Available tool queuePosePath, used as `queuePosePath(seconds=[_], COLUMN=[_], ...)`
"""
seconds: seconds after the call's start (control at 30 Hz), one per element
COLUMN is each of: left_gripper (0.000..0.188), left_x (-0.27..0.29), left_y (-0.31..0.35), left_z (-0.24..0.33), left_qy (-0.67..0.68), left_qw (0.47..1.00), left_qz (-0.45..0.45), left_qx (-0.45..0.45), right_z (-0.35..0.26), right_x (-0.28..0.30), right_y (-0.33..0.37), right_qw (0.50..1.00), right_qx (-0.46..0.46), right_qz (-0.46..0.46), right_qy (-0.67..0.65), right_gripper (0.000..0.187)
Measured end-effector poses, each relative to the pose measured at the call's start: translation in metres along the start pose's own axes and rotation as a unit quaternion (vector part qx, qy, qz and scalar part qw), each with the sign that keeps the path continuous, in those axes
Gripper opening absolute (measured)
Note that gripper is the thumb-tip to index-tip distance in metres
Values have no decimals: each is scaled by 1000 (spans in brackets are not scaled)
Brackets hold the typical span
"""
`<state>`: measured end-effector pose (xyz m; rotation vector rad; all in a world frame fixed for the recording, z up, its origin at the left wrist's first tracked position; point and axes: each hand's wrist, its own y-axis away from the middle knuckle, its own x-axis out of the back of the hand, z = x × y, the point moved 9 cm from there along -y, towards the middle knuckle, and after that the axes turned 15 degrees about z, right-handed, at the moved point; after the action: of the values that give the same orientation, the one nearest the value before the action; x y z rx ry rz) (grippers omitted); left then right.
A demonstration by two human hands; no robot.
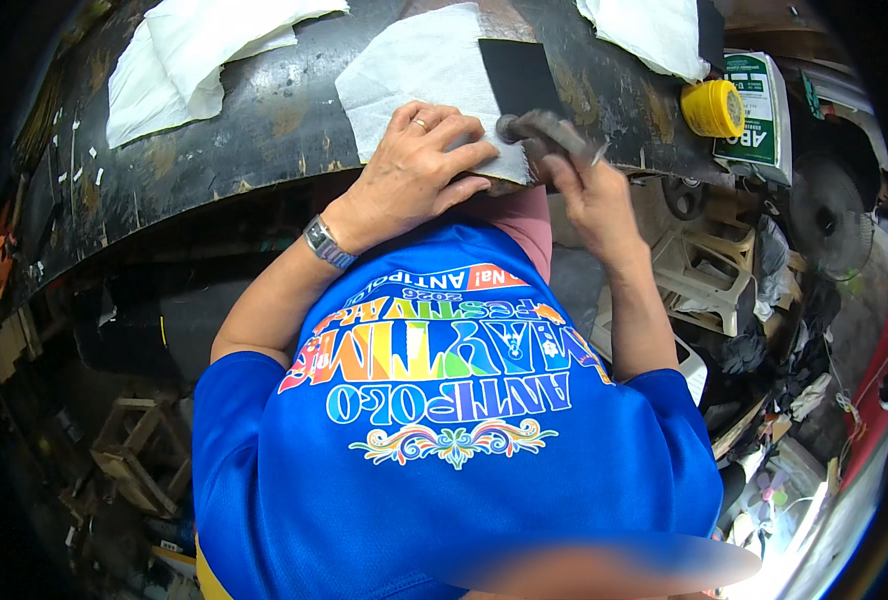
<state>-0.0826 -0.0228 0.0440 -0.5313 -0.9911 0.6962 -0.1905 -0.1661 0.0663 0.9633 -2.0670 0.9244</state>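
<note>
Pointing left over the white sheet point(414, 65), the hammer-like tool point(509, 128) is gripped by the right hand point(596, 200); whether the sheet's pinched by the curled left hand point(414, 160) cannot be told.

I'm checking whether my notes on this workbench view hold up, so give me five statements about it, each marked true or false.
1. The left hand wears a ring. True.
2. The right hand is empty. False: it grips a dark, hammer-like tool.
3. A black piece lies beside the white sheet. True.
4. The yellow tub is at the picture's left. False: it is at the right.
5. The shirt is plain red. False: it is blue with a colourful print.
</note>
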Motion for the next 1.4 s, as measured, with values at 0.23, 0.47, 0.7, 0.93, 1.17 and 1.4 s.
queuePosePath(seconds=[0.23, 0.47, 0.7, 0.93, 1.17, 1.4], left_gripper=[37, 34, 42, 29, 22, 20], left_x=[-1, -3, 6, 71, 95, 90], left_y=[2, 3, -1, 14, 31, 30], left_z=[1, 0, 1, -48, -91, -80], left_qy=[-5, -1, 21, -28, -35, -109], left_qw=[1000, 999, 999, 990, 963, 970], left_qz=[-13, -28, -21, 91, 167, 140], left_qx=[8, 17, 33, 105, 206, 167], right_z=[-4, -6, 15, 98, 71, 3], right_x=[-4, -36, -39, 34, 27, -35], right_y=[-13, -67, -115, -57, -53, -58], right_qw=[999, 998, 996, 962, 959, 976], right_qx=[-33, 25, -20, -63, 9, 41], right_qz=[13, 14, 48, 221, 251, 199], right_qy=[-21, 55, -68, 150, 132, 76], right_gripper=[38, 32, 44, 40, 39, 28])
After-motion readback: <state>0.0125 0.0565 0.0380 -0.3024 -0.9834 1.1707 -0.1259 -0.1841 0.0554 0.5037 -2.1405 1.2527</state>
